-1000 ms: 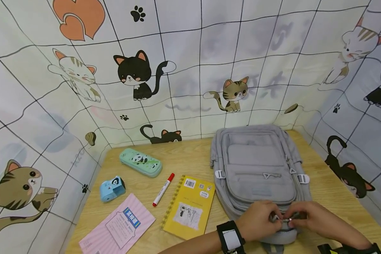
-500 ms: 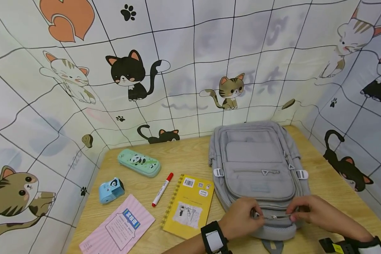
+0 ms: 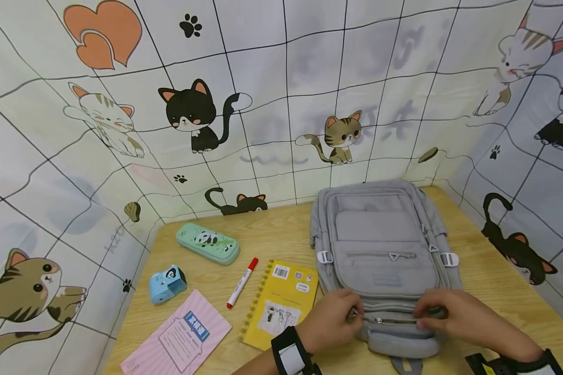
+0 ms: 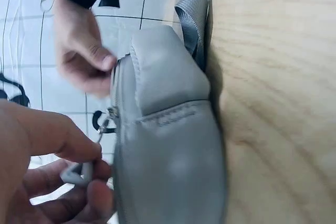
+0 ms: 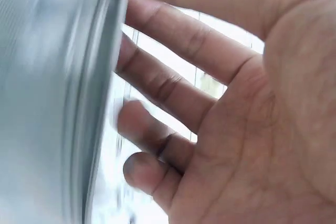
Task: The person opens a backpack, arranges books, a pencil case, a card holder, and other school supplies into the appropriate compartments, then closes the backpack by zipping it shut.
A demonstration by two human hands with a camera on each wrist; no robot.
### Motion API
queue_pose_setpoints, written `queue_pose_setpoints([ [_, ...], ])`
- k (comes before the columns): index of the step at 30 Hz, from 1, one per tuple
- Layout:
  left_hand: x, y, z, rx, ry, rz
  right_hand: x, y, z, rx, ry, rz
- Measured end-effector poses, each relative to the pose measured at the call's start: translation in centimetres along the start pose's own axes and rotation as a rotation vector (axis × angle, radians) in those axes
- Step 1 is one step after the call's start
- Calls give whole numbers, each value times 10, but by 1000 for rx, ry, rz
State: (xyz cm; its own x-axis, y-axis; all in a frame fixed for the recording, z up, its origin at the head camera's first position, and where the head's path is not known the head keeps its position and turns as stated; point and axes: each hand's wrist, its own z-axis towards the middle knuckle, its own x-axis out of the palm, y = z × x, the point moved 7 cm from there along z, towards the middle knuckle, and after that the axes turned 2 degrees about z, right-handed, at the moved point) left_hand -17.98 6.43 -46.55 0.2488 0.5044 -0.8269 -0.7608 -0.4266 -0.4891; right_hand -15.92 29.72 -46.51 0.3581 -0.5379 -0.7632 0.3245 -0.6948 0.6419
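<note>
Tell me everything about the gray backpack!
The gray backpack is soft fabric and lies flat, front up, on the wooden table, right of a yellow notebook. It has stacked zip pockets, white side buckles and a strap loop at the near end. The left hand pinches a zipper pull at its near edge; the right hand has its fingers on the bag beside that zipper.

- Our left hand (image 3: 330,321) sits at the near edge, fingers curled, thumb and forefinger pinched together; a black band wraps the wrist.
- Our right hand (image 3: 455,316) lies just right of it, knuckles up, fingers (image 5: 173,85) bent forward, loosely spread.
</note>
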Motion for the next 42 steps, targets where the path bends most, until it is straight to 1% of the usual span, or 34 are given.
queue_pose_setpoints([
  [2, 2, -7, 2, 27, 17, 69, 7, 15, 11, -52, 16, -42],
  [3, 3, -9, 4, 33, 23, 100, 13, 22, 17, -90, 26, -41],
  [5, 7, -12, 6, 27, 36, 138, 23, 32, 28, -147, 57, -2],
  [8, 11, -11, 6, -1, 56, 153, 31, 38, 38, -174, 83, 40],
  [10, 11, -10, 5, -3, 53, 135, 31, 40, 39, -199, 77, 50],
  [14, 7, -3, 1, -34, 54, 38, 28, 40, 36, -240, 58, 68],
  [17, 2, 5, -5, -79, 51, -36, 28, 40, 33, -247, 51, 105],
  [20, -5, 13, -9, -92, 31, -77, 25, 41, 32, -253, 33, 127],
  [21, -8, 15, -10, -86, 22, -81, 24, 41, 31, -257, 26, 131],
  [24, -13, 28, -13, -78, 0, -87, 20, 43, 29, -265, 0, 134],
  [26, -14, 40, -16, -94, -9, -95, 17, 43, 28, -265, -15, 141],
  [30, -19, 67, -21, -141, -25, -166, 9, 47, 24, -292, -49, 147],
  [32, -21, 80, -21, -156, -30, -212, 5, 48, 23, -303, -59, 150],
  [34, -25, 93, -20, -164, -33, -235, 1, 49, 21, -299, -68, 146],
  [36, -28, 105, -17, -168, -35, -238, -3, 49, 20, -275, -65, 149],
  [39, -32, 122, -12, -170, -43, -207, -7, 49, 19, -242, -58, 153],
  [42, -36, 136, -5, -183, -52, -172, -11, 50, 17, -241, -65, 157],
])
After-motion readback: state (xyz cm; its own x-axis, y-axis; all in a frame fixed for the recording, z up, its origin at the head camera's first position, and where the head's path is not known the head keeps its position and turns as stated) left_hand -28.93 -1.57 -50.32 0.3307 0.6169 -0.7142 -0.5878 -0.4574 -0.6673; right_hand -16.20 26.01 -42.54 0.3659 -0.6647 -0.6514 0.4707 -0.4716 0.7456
